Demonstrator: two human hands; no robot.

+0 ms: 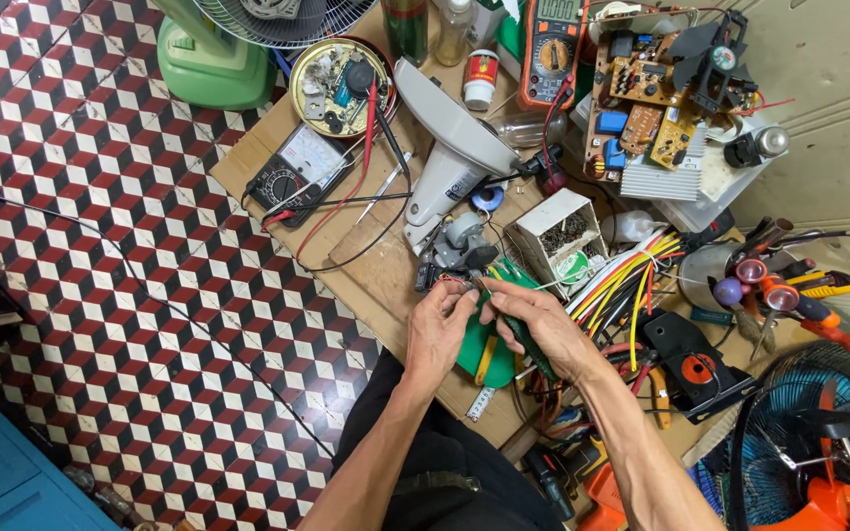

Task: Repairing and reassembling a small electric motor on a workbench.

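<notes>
**Two hands at a small part over a crowded tabletop**

The left hand [442, 323] has its fingers curled in, pinching a small dark part with red wire [456, 282] at the front edge of the tabletop [376, 270]. The right hand [533, 324] is closed around a green-handled tool [521, 339], its tip meeting that part. Just beyond stands a grey-white fan body [455, 162]. A white bottle with a red label [481, 79] stands at the far edge, beside an orange multimeter [551, 49]. An open white cardboard box [558, 236] sits right of the fan body, with a round green-and-white label [575, 267] touching it. A round yellow tin [338, 87] lies far left.
</notes>
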